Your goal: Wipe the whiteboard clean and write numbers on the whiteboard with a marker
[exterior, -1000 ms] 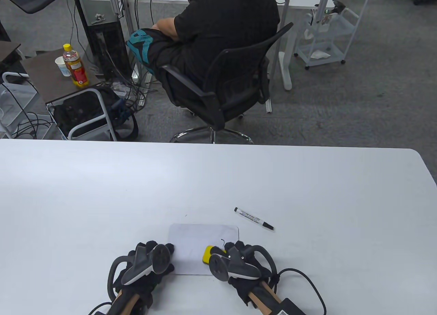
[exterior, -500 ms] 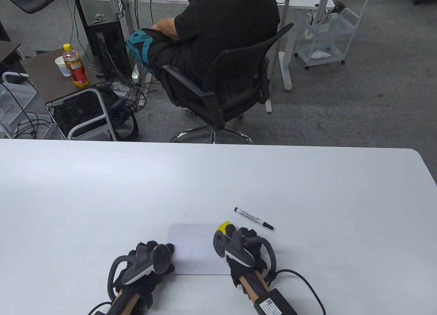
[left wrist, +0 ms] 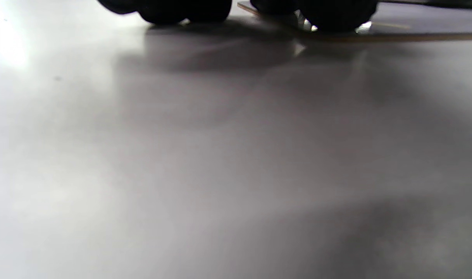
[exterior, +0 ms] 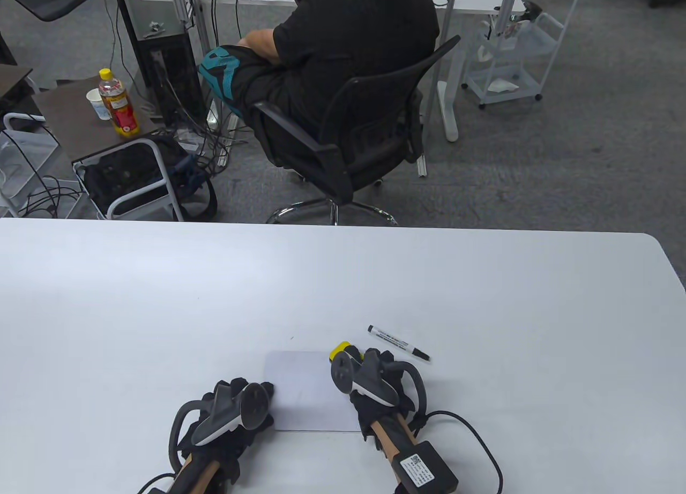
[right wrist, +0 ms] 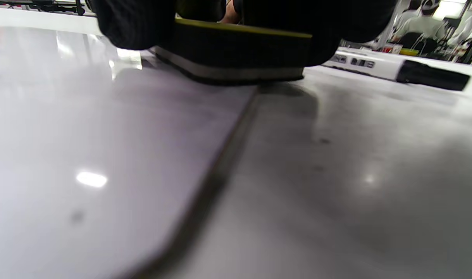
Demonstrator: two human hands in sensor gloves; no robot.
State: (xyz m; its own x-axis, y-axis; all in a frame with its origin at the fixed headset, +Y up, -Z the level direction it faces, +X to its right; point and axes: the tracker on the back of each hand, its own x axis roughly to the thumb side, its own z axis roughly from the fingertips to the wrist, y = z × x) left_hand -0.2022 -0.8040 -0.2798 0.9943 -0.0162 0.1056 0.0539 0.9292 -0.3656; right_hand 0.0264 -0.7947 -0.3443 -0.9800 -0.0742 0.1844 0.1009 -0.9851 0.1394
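Note:
A small whiteboard (exterior: 303, 389) lies flat near the table's front edge. My left hand (exterior: 261, 396) rests with straight fingers on the board's left edge; in the left wrist view my fingertips (left wrist: 181, 9) press down beside the board's edge (left wrist: 375, 37). My right hand (exterior: 360, 358) grips a yellow-topped eraser (exterior: 338, 349) at the board's far right corner. The right wrist view shows the eraser (right wrist: 236, 58) with its grey felt down on the whiteboard (right wrist: 104, 155), right at its edge. A black-capped white marker (exterior: 398, 343) lies on the table just right of my right hand, and it also shows as the marker (right wrist: 395, 69).
The white table (exterior: 482, 301) stretches wide around the board. Beyond its far edge a person sits in a black office chair (exterior: 353, 140). A side table with a bottle (exterior: 118, 103) and cup stands at the far left.
My right hand slid the eraser from the board's near right part up to its far right corner, then slightly left. A small black stroke there is gone. The left hand stayed still.

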